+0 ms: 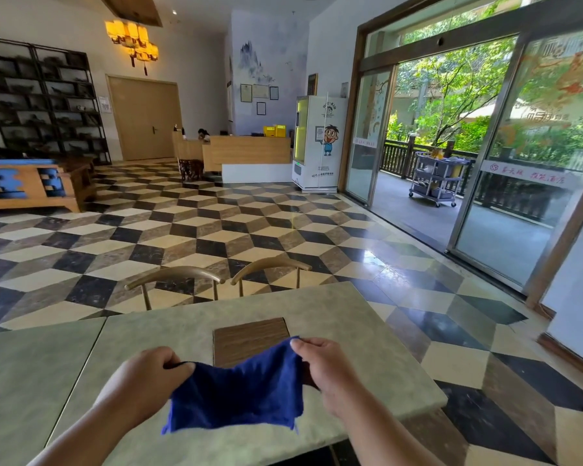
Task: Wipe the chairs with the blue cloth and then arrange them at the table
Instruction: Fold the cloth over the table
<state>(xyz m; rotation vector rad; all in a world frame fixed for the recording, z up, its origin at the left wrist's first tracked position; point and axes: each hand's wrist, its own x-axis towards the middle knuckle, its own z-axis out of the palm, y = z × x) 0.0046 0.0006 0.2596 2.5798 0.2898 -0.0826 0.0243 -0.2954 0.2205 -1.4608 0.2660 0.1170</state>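
I hold the blue cloth (239, 393) stretched out above the grey-green table (350, 331). My left hand (148, 375) pinches its upper left corner and my right hand (327, 368) pinches its upper right corner. The cloth hangs down between them. Two chairs with curved wooden backrests stand pushed in at the table's far side: the left chair (175, 275) and the right chair (270, 265). Only their backrests and thin legs show; the seats are hidden behind the tabletop.
A brown wooden inset (249, 331) lies in the tabletop. A second table (31, 375) adjoins on the left. Patterned tile floor (216, 230) stretches ahead to a reception desk (249, 153). Open glass sliding doors (485, 156) are on the right, a wooden bench (27, 186) on the left.
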